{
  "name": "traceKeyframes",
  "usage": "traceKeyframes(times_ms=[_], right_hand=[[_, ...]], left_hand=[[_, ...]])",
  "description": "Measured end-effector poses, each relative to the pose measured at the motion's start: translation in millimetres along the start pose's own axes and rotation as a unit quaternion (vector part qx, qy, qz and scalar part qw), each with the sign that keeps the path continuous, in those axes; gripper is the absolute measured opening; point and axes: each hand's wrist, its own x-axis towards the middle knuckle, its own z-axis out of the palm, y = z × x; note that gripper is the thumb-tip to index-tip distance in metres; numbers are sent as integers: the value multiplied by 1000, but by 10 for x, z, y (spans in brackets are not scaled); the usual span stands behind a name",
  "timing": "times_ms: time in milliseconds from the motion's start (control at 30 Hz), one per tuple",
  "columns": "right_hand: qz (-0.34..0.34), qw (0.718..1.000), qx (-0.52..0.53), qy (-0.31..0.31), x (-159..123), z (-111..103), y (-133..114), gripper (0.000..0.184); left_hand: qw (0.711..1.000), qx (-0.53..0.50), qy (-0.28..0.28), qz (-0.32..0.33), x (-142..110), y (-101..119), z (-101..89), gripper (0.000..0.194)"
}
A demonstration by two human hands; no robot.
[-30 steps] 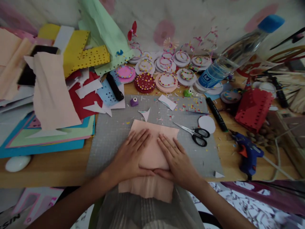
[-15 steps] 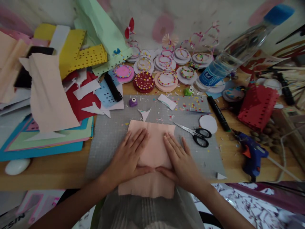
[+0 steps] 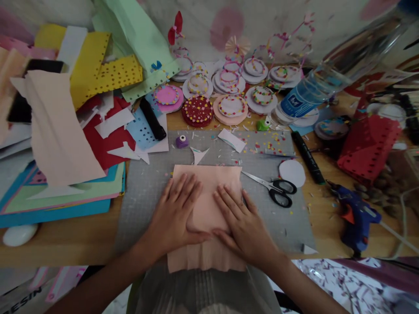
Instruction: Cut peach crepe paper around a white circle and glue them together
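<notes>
A peach sheet of paper (image 3: 206, 205) lies on the grey cutting mat (image 3: 140, 209), its near end hanging over the table edge towards my lap. Flat on its left part rests my left hand (image 3: 178, 209), fingers stretched out. My right hand (image 3: 244, 218) presses flat on the right part, with its fingers slanting to the upper left. Both thumbs point inward and almost meet. Just right of the paper lie black-handled scissors (image 3: 273, 187) with the blades towards it. A small white scrap (image 3: 198, 155) sits beyond the paper's far edge.
At the back stand several decorated paper discs (image 3: 197, 111) and a plastic bottle (image 3: 301, 98). Coloured paper and scraps (image 3: 59, 131) pile up on the left. A purple punch (image 3: 182, 141), a black marker (image 3: 307, 157), a white disc (image 3: 292, 173) and a blue glue gun (image 3: 356, 218) surround the mat.
My right hand has slid slightly left across the peach paper, closer to my left hand. The left hand stays nearly in place. The view has shifted a little.
</notes>
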Motion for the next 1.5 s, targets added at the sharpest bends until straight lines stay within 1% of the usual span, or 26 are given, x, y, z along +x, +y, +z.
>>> traceKeyframes(times_ms=[133,200,367,500,633,767,933,1100,1267,1500], right_hand=[[-12,1000,-8,5,2,-31,13,87],[-14,1000,-13,0,8,-46,20,89],[-18,999,-24,-12,8,-63,29,87],[-11,1000,-21,-9,-19,-61,35,90],[0,1000,-22,-14,-49,-81,62,89],[10,999,-22,-22,-65,-116,98,88],[27,999,-22,-18,-69,-128,154,95],[24,999,-19,-14,-69,-119,196,89],[29,1000,-9,0,-80,-105,212,84],[27,1000,-3,12,-92,-60,229,83]], left_hand=[[1000,-1,0,9,-21,-60,-11,115],[1000,0,-2,11,-19,-68,-19,117],[1000,7,1,14,-11,-62,-28,115],[1000,9,8,13,-8,-39,-23,115],[1000,1,-6,13,11,-19,-41,111],[1000,-13,-18,6,52,-28,-48,112],[999,-33,-18,0,87,-37,-17,114],[998,-51,-26,-2,107,-55,-28,114],[998,-52,-19,18,140,-110,-56,110],[995,-52,23,85,198,-138,-54,106]])
